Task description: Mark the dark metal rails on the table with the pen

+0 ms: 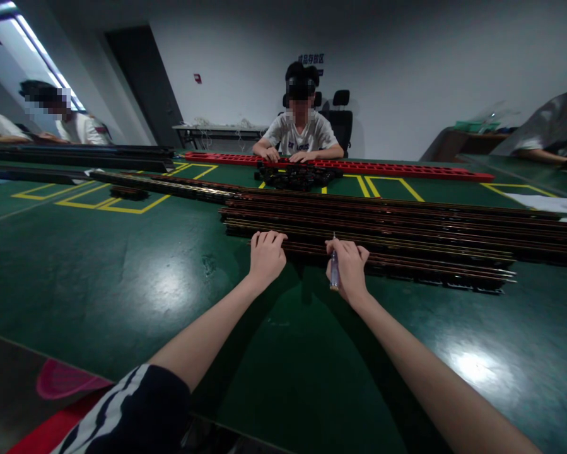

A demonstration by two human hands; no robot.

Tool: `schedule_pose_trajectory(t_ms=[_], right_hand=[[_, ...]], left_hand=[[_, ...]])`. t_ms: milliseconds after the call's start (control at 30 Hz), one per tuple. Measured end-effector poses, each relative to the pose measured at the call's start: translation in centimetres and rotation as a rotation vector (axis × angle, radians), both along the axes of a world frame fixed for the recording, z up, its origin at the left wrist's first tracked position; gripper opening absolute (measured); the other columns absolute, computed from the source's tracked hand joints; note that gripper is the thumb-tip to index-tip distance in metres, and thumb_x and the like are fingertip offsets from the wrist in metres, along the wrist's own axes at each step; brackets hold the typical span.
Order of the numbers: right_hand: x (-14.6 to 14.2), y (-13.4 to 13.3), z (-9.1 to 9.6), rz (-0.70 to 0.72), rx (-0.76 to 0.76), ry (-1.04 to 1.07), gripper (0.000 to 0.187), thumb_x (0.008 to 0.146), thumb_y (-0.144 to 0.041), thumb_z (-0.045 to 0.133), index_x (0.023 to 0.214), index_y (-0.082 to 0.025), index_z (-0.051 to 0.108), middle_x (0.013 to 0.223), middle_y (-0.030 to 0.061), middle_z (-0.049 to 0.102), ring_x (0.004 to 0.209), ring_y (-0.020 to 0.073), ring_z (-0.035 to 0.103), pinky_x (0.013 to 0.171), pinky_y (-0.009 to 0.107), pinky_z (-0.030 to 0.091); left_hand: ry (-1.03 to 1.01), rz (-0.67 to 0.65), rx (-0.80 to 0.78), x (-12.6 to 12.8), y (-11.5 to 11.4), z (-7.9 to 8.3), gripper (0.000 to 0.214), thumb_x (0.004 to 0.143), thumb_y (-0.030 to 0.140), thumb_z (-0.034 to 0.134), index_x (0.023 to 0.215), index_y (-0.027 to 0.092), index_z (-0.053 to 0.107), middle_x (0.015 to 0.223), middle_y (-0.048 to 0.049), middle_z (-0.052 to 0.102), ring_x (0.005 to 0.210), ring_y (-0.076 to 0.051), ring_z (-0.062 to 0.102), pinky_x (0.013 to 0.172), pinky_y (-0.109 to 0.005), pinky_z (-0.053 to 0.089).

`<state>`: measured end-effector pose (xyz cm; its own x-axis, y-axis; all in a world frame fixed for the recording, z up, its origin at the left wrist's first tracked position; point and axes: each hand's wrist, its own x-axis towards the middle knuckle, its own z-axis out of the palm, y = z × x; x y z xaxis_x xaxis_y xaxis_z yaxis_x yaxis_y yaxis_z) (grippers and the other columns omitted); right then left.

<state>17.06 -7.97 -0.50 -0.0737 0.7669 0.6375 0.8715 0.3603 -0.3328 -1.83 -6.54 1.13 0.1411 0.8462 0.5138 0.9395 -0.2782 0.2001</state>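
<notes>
A thick stack of long dark strips (pixel 397 221) with coppery and yellowish edges lies across the green table in front of me. My left hand (pixel 268 257) is closed over the near edge of a dark strip, its fingers bent on top. To the right of it, my right hand (pixel 350 268) grips a small screwdriver (pixel 334 272) with a clear handle. The screwdriver's thin tip points away from me, toward the stack. The fingers of my right hand also rest at the stack's near edge. What lies under my fingertips is hidden.
Beyond the stack is a long red slotted rail (pixel 406 169), with a pile of black parts (pixel 297 175) before a person (pixel 299 129) seated opposite. More dark strips (pixel 79 157) lie at the far left. Yellow tape outlines (pixel 103 205) mark the green table (pixel 122 277). A pink basin (pixel 70 378) stands below.
</notes>
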Motion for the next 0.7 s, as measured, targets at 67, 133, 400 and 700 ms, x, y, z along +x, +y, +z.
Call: schedule_pose_trajectory(t_ms=[67,133,400,700], right_hand=[[-0.1,-0.1,0.2,0.023,0.016,-0.019,0.021,0.068,-0.007,0.046,0.083,-0.022,0.049,0.093,0.0021,0.067,0.097,0.0214,0.056,0.087,0.038,0.026],[-0.3,-0.3,0.5,0.055,0.021,-0.049,0.015,0.071,-0.010,0.049,0.082,-0.021,0.049,0.094,0.0031,0.068,0.096,0.0219,0.056,0.087,0.038,0.026],[-0.8,-0.6,1.1,0.031,-0.001,-0.098,0.009,0.077,-0.016,0.053,0.085,-0.020,0.052,0.091,0.0048,0.066,0.092,0.0228,0.054,0.084,0.037,0.026],[-0.9,-0.6,1.0,-0.101,0.004,-0.085,0.013,0.072,-0.015,0.053,0.083,-0.021,0.050,0.085,0.0052,0.061,0.089,0.0249,0.050,0.082,0.038,0.026]], left_hand=[[-0.001,0.001,-0.008,0.0,0.0,0.0,0.037,0.083,0.008,0.038,0.107,0.022,0.062,0.109,-0.0056,0.064,0.110,-0.023,0.053,0.107,-0.043,0.030],[-0.003,0.002,-0.009,0.1,-0.1,0.1,0.037,0.082,0.008,0.038,0.107,0.022,0.062,0.109,-0.0057,0.064,0.110,-0.023,0.052,0.107,-0.043,0.030],[0.012,0.005,0.018,0.0,0.0,-0.2,0.036,0.082,0.008,0.039,0.107,0.021,0.062,0.107,-0.0059,0.065,0.108,-0.023,0.052,0.106,-0.042,0.030],[0.025,-0.007,0.000,0.2,-0.2,0.0,0.036,0.083,0.010,0.039,0.108,0.021,0.063,0.108,-0.0058,0.065,0.109,-0.024,0.053,0.107,-0.043,0.029]])
